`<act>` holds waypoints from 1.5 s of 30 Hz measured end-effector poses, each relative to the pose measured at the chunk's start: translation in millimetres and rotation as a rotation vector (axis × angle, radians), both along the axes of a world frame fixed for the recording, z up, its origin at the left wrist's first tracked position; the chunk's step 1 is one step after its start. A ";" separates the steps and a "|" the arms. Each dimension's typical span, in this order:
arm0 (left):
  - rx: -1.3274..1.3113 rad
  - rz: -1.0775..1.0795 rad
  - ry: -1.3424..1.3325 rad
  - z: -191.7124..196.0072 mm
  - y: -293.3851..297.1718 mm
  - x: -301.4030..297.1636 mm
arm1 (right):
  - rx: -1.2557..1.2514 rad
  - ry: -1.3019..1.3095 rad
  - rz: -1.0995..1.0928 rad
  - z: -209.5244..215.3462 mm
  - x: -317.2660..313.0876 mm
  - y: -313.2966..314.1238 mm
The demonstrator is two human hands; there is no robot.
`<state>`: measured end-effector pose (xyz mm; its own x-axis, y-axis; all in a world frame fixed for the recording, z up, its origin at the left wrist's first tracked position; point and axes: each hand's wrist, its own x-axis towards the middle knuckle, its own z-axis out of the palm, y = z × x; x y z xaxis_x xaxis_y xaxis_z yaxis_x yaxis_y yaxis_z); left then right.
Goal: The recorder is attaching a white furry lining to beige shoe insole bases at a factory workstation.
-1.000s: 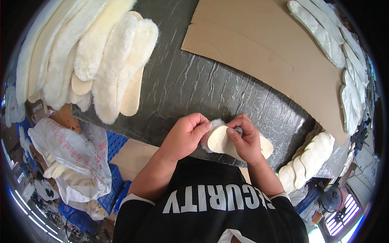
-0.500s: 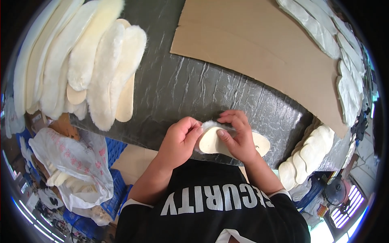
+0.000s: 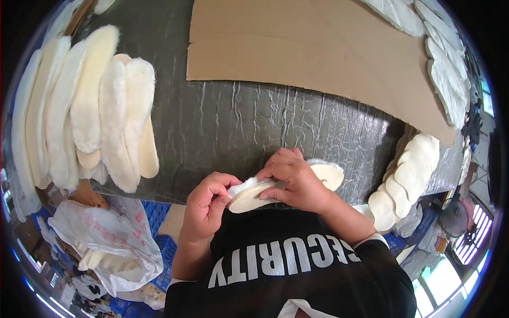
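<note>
Head view: both hands at the near edge of the dark wrinkled table [image 3: 254, 127]. Left hand [image 3: 208, 204] pinches the fleecy end of a cream insole [image 3: 249, 196]; right hand [image 3: 294, 180] is clamped over its middle. Fleece insole stack [image 3: 106, 111] lies on the table's left part, cardboard sheet [image 3: 318, 47] at its far side.

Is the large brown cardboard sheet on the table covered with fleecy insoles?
No, the large brown cardboard sheet lies mostly bare; pale fleecy insoles sit beside it.
</note>
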<state>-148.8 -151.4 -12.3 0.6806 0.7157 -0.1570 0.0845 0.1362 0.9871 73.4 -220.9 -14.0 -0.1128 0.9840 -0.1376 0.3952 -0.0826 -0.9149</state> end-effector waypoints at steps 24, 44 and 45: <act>0.209 -0.035 0.000 -8.9 7.1 17.6 | 0.322 -0.272 -0.127 14.9 -16.6 -0.4; 0.606 -0.154 -0.025 42.2 23.7 60.6 | -0.986 1.410 -0.275 -1.9 3.7 0.6; 0.592 -0.196 -0.041 42.9 24.8 58.9 | -0.973 1.401 -0.216 -2.5 4.2 -1.8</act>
